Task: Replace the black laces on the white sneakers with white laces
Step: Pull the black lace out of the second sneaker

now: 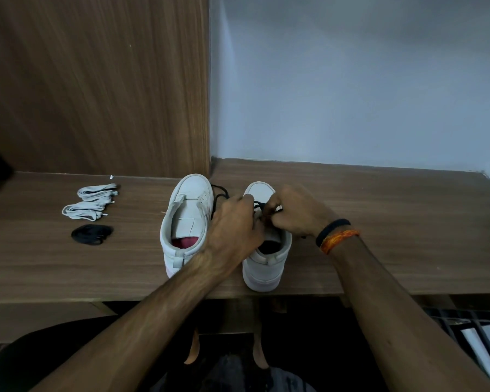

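Two hands, left hand (235, 222) and right hand (293, 213), meet over the right-side white low-top sneaker (266, 261) on the brown wood-grain worktop (379, 222), each grip pinching its thin black lace (259, 206), heel toward the person, toe pointing away.

White sneakers (186, 222), black lace (259, 206), wood-grain table (379, 222).

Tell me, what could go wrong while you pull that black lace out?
The right white leather sneaker stands with its heel at the brown wooden shelf's front edge; a hard tug by the left hand or right hand on the thin black shoelace might tip it off. The loose lace could also snag in an eyelet.
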